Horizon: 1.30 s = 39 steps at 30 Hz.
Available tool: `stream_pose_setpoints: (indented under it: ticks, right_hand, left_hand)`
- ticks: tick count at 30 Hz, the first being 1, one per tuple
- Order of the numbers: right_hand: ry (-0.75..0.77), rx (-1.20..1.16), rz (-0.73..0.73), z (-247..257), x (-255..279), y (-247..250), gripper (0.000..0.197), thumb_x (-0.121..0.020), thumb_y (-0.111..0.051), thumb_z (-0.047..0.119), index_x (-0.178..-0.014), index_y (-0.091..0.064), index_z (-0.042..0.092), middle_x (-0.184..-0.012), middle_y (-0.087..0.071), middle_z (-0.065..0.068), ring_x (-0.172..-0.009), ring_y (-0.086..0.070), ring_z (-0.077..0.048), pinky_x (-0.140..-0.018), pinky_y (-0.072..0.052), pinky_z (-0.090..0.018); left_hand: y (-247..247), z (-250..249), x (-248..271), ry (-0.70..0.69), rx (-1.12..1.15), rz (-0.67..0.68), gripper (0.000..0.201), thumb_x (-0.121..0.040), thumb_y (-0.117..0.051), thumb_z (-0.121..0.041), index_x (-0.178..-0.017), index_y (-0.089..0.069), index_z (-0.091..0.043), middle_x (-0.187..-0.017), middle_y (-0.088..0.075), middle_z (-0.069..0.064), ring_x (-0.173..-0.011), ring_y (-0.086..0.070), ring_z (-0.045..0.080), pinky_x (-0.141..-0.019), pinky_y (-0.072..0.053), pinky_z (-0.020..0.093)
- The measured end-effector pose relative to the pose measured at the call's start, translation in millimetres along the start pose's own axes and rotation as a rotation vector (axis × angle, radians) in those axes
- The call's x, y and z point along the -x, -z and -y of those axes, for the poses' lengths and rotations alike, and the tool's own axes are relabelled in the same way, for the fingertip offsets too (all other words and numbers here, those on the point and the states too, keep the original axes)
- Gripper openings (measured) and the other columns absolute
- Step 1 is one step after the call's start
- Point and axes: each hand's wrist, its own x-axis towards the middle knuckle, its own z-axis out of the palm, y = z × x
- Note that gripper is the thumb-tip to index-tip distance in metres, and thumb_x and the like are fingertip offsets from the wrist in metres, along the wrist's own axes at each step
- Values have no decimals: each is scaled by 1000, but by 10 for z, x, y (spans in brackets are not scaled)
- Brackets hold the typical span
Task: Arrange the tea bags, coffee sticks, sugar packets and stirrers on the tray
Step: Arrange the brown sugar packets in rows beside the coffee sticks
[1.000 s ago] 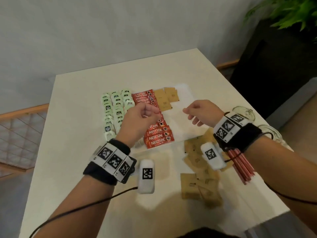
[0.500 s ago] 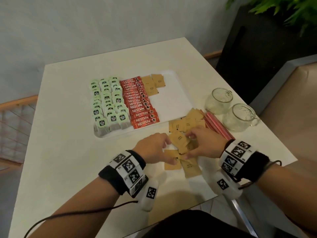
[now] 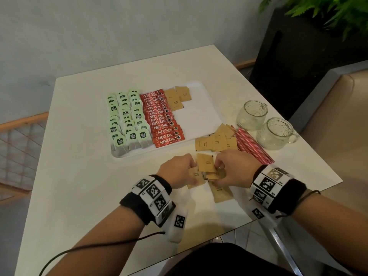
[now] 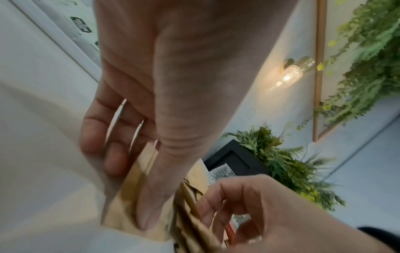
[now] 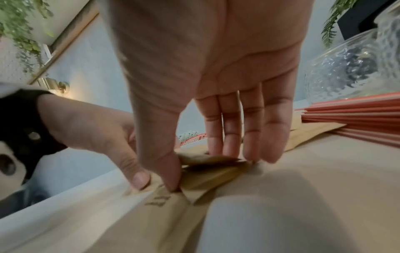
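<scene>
A white tray (image 3: 199,120) holds rows of green tea bags (image 3: 127,118), red coffee sticks (image 3: 163,120) and three brown sugar packets (image 3: 177,97) at its far end. Loose sugar packets (image 3: 217,143) lie on the table to the right of the tray, beside red stirrers (image 3: 251,145). In front of the tray both hands meet over a small bunch of sugar packets (image 3: 206,163). My left hand (image 3: 192,170) (image 4: 129,193) pinches one between thumb and curled fingers. My right hand (image 3: 218,168) (image 5: 205,171) pinches others, thumb against fingertips. One packet (image 3: 220,191) lies flat under the hands.
Two glass mugs (image 3: 252,114) (image 3: 275,133) stand at the right, just beyond the stirrers. The right half of the tray is bare. The table's front edge (image 3: 229,228) runs close below the hands. A dark planter (image 3: 298,56) stands past the far right corner.
Both hands came back from over the tray to the loose sugar packets near the front edge. They have closed on a few packets and drawn them together.
</scene>
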Motion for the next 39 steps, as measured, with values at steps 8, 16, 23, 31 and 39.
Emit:
stream_pose_setpoints:
  ticks: [8,16,23,31,39]
  right_hand:
    - [81,136,21,-28,44,30,48,-76,-68,57,-114,-63,27,-104,-55,11,-92,-53,-11,-75,-47,-28]
    - [68,-4,-79,-96,62,160,33,-90,-55,36,-66,-55,13,-69,-60,-6,-57,-45,-14,-55,-39,-29]
    - [77,-139,-272,147,-69,251,41,-92,-57,28,-57,-39,14,-57,-43,-1,-52,-36,-12,-54,-28,-29]
    - [5,-633,-167,257,-165,81,25,-93,-55,18,-83,-73,4,-70,-70,-10,-65,-69,-26,-65,-58,-36]
    - [-322,-165,-152,159,-274,51,61,-74,-58,75,-60,-45,17,-55,-46,4,-50,-46,-13,-46,-34,-24]
  left_hand:
    - [141,152,-10,59,477,-154,10,-87,-67,-18,-88,-60,-11,-85,-68,6,-79,-66,23,-72,-57,37]
    - [102,141,69,68,928,-27,21,-95,-59,-7,-115,-61,-7,-101,-74,12,-82,-74,20,-71,-61,28]
    - [49,-115,62,136,1278,64,23,-105,-44,-15,-116,-59,-1,-115,-68,20,-96,-73,33,-79,-62,37]
    - [-100,-27,21,130,1251,-53,31,-103,-49,-29,-112,-63,-3,-101,-71,18,-84,-72,24,-67,-61,29]
    - [-32,151,56,229,1215,-197,30,-103,-49,-27,-123,-54,-6,-103,-65,12,-85,-70,27,-56,-60,30]
